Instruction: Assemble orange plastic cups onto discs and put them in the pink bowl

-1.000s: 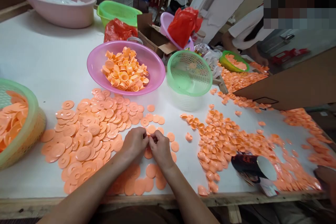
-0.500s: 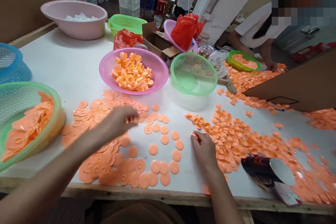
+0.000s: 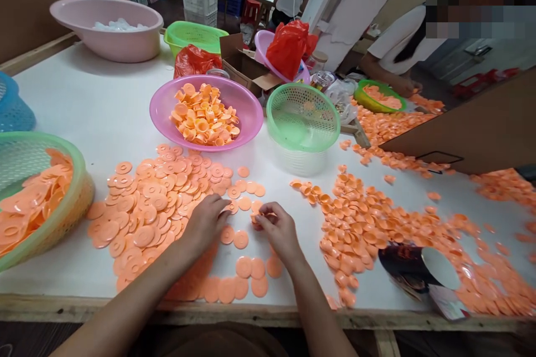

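Note:
Flat round orange discs (image 3: 144,236) with a ring in the middle lie in a wide spread on the white table, left of centre. My left hand (image 3: 207,217) is at the right edge of this spread, its thumb and forefinger apart beside a single disc (image 3: 240,239). Just to the right, my right hand (image 3: 280,228) pinches a small orange plastic piece (image 3: 255,221) above the discs; the fingers partly hide its shape. Farther right lies a heap of small orange cup-shaped pieces (image 3: 360,223).
A pink basin (image 3: 157,114) holds joined-looking orange pieces. Beside it stands a green colander (image 3: 330,142). A green basket (image 3: 81,178) with discs is at the left. A dark printed piece (image 3: 397,262) lies on the right heap. Another person's hand (image 3: 406,87) is by a far bowl.
My left hand has come down and right from above the discs to their right edge. My right hand has moved left from the cup heap, bringing a small orange piece.

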{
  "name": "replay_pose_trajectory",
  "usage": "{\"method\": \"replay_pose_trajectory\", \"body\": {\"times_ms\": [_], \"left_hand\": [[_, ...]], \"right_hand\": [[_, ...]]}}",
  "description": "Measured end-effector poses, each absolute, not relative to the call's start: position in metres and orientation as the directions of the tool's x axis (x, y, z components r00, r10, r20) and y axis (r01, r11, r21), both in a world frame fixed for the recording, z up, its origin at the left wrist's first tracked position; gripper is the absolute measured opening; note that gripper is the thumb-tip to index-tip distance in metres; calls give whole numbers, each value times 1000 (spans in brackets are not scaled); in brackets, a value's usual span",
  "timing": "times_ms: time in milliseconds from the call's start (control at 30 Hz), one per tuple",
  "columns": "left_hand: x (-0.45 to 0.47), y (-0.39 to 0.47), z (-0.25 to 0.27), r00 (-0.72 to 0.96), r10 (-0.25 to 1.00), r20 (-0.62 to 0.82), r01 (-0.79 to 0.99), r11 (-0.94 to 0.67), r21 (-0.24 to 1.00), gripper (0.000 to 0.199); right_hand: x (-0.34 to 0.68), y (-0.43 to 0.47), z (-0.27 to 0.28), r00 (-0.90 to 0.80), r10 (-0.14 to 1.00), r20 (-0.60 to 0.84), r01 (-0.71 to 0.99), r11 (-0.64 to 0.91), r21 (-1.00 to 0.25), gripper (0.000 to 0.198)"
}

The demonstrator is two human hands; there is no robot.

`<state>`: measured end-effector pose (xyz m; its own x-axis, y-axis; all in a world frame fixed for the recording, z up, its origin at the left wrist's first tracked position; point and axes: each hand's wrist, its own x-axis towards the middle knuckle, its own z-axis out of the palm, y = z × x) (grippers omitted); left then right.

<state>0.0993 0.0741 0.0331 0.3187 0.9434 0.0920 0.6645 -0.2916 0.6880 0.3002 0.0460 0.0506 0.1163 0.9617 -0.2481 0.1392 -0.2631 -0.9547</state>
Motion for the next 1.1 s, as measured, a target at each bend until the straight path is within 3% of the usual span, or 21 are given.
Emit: {"method": "replay_pose_trajectory", "body": {"times_ms": [233, 500, 600, 767, 1000, 1100], "left_hand": [[111, 80, 30, 338, 941, 11, 757, -279, 591, 24], [112, 83, 35, 360, 931, -62, 841, -294, 455, 20], [108, 77, 35, 312, 950, -29, 812, -251, 527, 23], [107, 80, 24, 261, 965, -29, 746, -182, 640, 13], [105, 87, 18, 212, 977, -35, 666, -118, 736, 14], [104, 100, 25, 205, 973, -103, 537, -24, 844, 16]], "right_hand": [[266, 101, 33, 97, 990, 101, 474, 43, -880, 8], [276, 91, 34, 145, 989, 10, 403, -50, -914, 13], [272, 84, 33, 40, 994, 97, 483, 66, -873, 15], [263, 74, 21, -84, 966, 246, 686, 235, -689, 18], [256, 65, 12, -277, 911, 307, 824, 389, -413, 25], [257, 67, 12, -343, 879, 330, 839, 445, -313, 29]]}}
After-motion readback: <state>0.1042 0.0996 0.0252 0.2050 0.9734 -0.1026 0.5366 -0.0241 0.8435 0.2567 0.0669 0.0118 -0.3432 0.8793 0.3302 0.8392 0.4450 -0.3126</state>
